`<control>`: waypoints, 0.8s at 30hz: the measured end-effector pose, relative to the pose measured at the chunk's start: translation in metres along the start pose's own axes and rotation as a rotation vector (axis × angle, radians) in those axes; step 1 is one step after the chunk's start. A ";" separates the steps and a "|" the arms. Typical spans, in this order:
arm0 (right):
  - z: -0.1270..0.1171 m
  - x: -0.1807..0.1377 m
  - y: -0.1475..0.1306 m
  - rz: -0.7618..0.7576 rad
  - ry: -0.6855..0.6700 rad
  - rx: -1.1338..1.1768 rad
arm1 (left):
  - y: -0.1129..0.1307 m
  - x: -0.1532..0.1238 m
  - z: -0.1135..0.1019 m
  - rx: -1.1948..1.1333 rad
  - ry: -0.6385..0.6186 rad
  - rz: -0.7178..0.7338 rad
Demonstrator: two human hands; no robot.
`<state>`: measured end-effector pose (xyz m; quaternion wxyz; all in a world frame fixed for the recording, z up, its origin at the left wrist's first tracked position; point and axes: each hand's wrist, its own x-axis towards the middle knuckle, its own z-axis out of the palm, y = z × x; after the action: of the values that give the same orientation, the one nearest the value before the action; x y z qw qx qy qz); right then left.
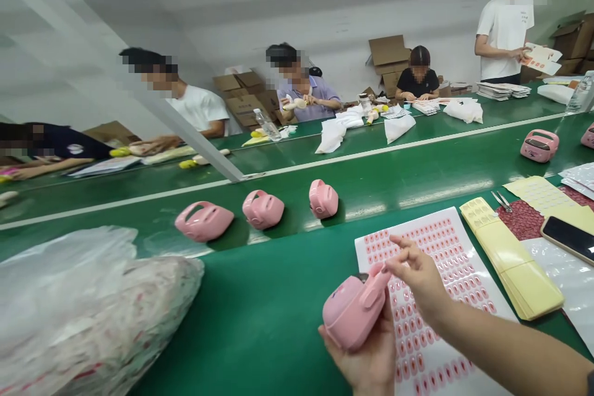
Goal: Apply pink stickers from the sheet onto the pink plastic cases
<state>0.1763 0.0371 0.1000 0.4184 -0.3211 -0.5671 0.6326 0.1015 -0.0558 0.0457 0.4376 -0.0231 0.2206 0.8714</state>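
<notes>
My left hand (pixel 369 356) is wrapped under a pink plastic toy shell (pixel 352 312), holding it up near the bottom of the view. My right hand (pixel 415 272) reaches in from the right, thumb and forefinger pinched at the shell's top end; whatever they pinch is too small to make out. Both hands hover over a white sheet of small red stickers (pixel 431 297) lying on the green table (pixel 260 315).
Three pink shells (pixel 204 221) (pixel 263 208) (pixel 323 198) ride the green belt beyond; another (pixel 539 145) sits far right. Yellow backing sheets (pixel 513 260), tweezers (pixel 501 200) and a phone (pixel 568 238) lie right. A filled plastic bag (pixel 78 309) sits left. Several people work across the belt.
</notes>
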 end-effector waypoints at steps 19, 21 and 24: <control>0.002 -0.037 -0.004 -0.114 0.128 -0.018 | -0.031 -0.019 0.043 -0.169 0.161 -0.150; 0.000 -0.035 -0.004 -0.111 0.101 -0.040 | -0.029 -0.018 0.042 -0.182 0.176 -0.154; 0.000 -0.034 -0.004 -0.124 0.079 -0.082 | -0.028 -0.017 0.041 -0.185 0.173 -0.144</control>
<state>0.1921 0.0068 0.1020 0.4652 -0.3269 -0.5944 0.5687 0.1398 -0.0378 0.0761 0.4745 -0.1540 0.1742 0.8490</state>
